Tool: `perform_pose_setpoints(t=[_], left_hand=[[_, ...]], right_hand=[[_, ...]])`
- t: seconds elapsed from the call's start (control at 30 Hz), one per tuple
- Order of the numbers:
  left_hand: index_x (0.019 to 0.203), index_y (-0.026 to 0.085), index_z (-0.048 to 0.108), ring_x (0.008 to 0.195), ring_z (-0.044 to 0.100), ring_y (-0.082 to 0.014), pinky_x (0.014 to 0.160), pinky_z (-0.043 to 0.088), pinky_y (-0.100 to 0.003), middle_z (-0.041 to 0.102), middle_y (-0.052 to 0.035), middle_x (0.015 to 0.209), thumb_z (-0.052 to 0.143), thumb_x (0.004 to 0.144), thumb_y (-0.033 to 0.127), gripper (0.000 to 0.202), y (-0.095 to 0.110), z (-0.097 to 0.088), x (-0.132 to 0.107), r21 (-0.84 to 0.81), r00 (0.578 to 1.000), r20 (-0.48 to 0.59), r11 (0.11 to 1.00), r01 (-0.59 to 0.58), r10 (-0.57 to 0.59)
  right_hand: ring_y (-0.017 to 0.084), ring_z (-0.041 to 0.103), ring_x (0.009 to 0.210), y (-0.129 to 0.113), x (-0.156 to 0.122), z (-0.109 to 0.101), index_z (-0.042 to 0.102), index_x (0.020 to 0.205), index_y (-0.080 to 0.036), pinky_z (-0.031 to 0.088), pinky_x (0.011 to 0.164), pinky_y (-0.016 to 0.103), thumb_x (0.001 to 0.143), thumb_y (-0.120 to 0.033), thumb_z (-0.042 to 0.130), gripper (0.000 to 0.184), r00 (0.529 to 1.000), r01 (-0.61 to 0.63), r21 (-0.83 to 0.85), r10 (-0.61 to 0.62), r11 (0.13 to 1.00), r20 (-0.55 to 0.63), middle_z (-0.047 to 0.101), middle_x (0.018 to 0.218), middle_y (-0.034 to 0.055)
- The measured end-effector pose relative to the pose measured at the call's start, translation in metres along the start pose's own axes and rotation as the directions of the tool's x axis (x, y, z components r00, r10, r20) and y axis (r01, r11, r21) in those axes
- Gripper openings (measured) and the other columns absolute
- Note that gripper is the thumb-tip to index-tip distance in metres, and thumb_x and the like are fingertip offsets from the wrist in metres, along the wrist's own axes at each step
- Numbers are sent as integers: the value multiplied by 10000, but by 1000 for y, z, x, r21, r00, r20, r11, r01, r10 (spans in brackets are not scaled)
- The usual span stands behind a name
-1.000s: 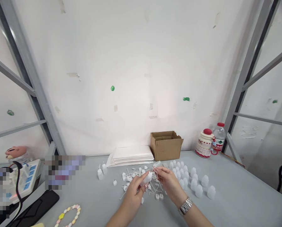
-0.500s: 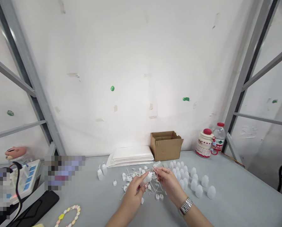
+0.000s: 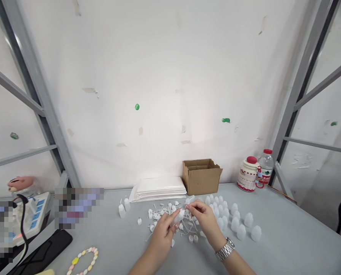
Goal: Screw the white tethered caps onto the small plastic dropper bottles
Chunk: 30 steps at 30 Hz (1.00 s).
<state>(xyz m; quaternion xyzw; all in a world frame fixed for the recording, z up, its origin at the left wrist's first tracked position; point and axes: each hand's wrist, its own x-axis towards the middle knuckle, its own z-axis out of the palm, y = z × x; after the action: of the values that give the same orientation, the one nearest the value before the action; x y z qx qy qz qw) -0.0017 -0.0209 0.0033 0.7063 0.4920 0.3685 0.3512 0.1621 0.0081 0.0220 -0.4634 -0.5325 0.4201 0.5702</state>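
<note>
My left hand (image 3: 165, 231) is closed around a small frosted white bottle (image 3: 178, 217), its top tilted toward the right. Beside that top, the thumb and fingertips of my right hand (image 3: 202, 215) are pinched together; whatever they hold is too small to make out. Beneath and around both hands lies a loose pile of small white caps with thin white cords (image 3: 169, 206). Two small white caps (image 3: 193, 238) sit in front of the pile. To the right stand several frosted white domed pieces (image 3: 241, 232). Two white bottles with thin stems on top (image 3: 122, 211) stand at the left.
Behind the pile are a stack of flat white sheets (image 3: 159, 189) and an open cardboard box (image 3: 204, 181). A red-lidded jar (image 3: 248, 174) and a plastic bottle (image 3: 267, 164) stand back right. At left lie a bead bracelet (image 3: 95, 256), a black phone-like slab (image 3: 46, 254) and a power strip (image 3: 38, 215).
My right fingertips have risen slightly beside the bottle's top, and the white cord that looped near them no longer shows there. My left hand keeps its hold on the bottle.
</note>
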Motion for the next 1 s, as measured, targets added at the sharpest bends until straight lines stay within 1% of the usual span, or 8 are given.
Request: perform_pose_setpoints(t=[0.4, 0.63, 0.7, 0.77, 0.83, 0.9, 0.97, 1.0], left_hand=[[1252, 232, 455, 805, 493, -211, 795, 404, -375, 525, -67, 859, 312, 844, 319, 441, -11, 1, 3, 67, 998, 24, 996, -66, 65], [1102, 199, 549, 846, 549, -200, 801, 430, -328, 626, -67, 972, 488, 770, 237, 340, -3, 11, -1, -43, 998, 57, 999, -34, 36], [1037, 196, 572, 893, 556, -204, 822, 428, -324, 631, -74, 994, 474, 792, 275, 276, -1, 9, 1, -53, 998, -9, 996, -68, 68], [944, 190, 605, 935, 550, -226, 861, 406, -354, 630, -84, 988, 486, 785, 343, 250, -2, -3, 7, 10, 982, -175, 998, -69, 70], [930, 186, 611, 970, 532, -237, 879, 394, -372, 608, -88, 996, 470, 784, 397, 292, -9, -25, 14, 64, 916, -395, 997, -53, 74], [947, 165, 604, 972, 516, -249, 890, 381, -396, 582, -92, 968, 478, 762, 447, 360, -22, -55, 19, 129, 731, -678, 991, 16, 77], [1000, 142, 582, 927, 530, -250, 835, 417, -381, 577, -96, 952, 450, 761, 476, 431, -38, -88, 21, 141, 558, -828, 983, 121, 51], [1032, 140, 563, 929, 536, -244, 824, 426, -361, 582, -97, 984, 447, 765, 462, 433, -47, -104, 19, 124, 492, -870, 971, 203, 9]], right_hand=[[152, 448, 547, 9, -1, 0, 655, 516, -193, 343, 540, 274, 616, -476, 672, 300, 997, 73, -69, -71, 995, 26, 489, 539, -9], [187, 515, 668, 5, -20, 13, 675, 616, -222, 400, 649, 292, 749, -396, 588, 236, 968, 228, -137, -209, 964, 141, 553, 650, 23], [193, 522, 695, 0, -22, 12, 699, 722, -242, 404, 681, 300, 759, -375, 584, 179, 958, 273, -166, -252, 948, 136, 568, 698, 33], [191, 521, 683, -4, -20, 7, 690, 858, -256, 412, 680, 301, 733, -383, 611, 195, 966, 256, -161, -245, 953, 86, 562, 726, 30], [182, 514, 649, -7, -14, 1, 654, 966, -258, 418, 663, 301, 727, -413, 607, 289, 981, 191, -144, -192, 971, 9, 548, 723, 18], [170, 500, 594, -8, -9, -3, 628, 1007, -244, 420, 627, 300, 731, -458, 580, 352, 992, 107, -104, -113, 989, -54, 534, 689, 5], [161, 488, 557, -7, -7, -3, 622, 1001, -225, 419, 588, 294, 720, -489, 574, 389, 996, 43, -52, -47, 998, -80, 524, 659, -3], [158, 485, 551, -6, -7, -2, 621, 994, -219, 419, 577, 289, 711, -495, 581, 398, 997, 24, -30, -27, 999, -78, 522, 653, -5]])
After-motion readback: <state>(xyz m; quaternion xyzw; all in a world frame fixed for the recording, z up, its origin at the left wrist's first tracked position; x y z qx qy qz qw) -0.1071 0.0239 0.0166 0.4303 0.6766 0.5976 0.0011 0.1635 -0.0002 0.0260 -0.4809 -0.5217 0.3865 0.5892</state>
